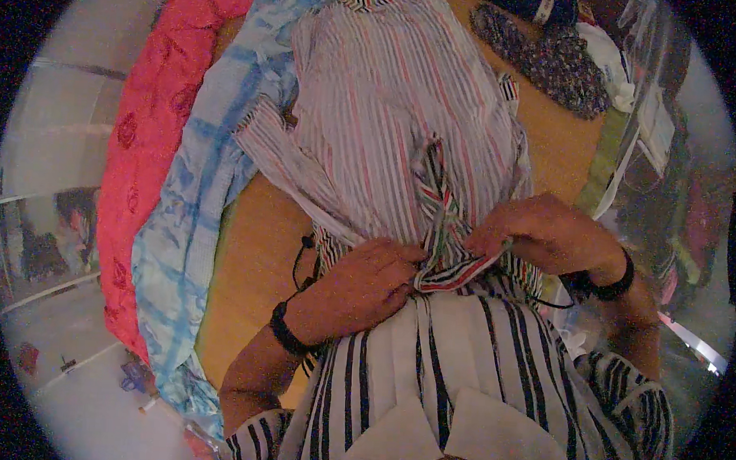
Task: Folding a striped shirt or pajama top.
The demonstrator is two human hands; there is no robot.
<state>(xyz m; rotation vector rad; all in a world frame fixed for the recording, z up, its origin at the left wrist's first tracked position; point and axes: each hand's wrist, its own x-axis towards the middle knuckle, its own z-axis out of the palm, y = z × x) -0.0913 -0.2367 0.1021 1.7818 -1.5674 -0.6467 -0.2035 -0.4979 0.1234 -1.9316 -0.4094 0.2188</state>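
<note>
Striped shirt point(380, 109) bunched between our hands

We have it spread on the table point(246, 246), its near end against us; leaning in could crush that end. Our left hand point(358, 282) bends its fingers over the cloth, though we cannot tell whether they grip. Our right hand point(542, 236) seems to pinch the multicoloured band point(464, 274); tugging could twist it. The black cord point(307, 242) at our left wrist might snag. Farther off, sliding the shirt could rumple the pale-blue patterned cloth point(195, 191).

Left hand point(358, 285), right hand point(538, 234) pinching striped garment point(388, 109) on wooden table point(249, 262); blue cloth point(193, 167), red cloth point(143, 157) leftward.
</note>
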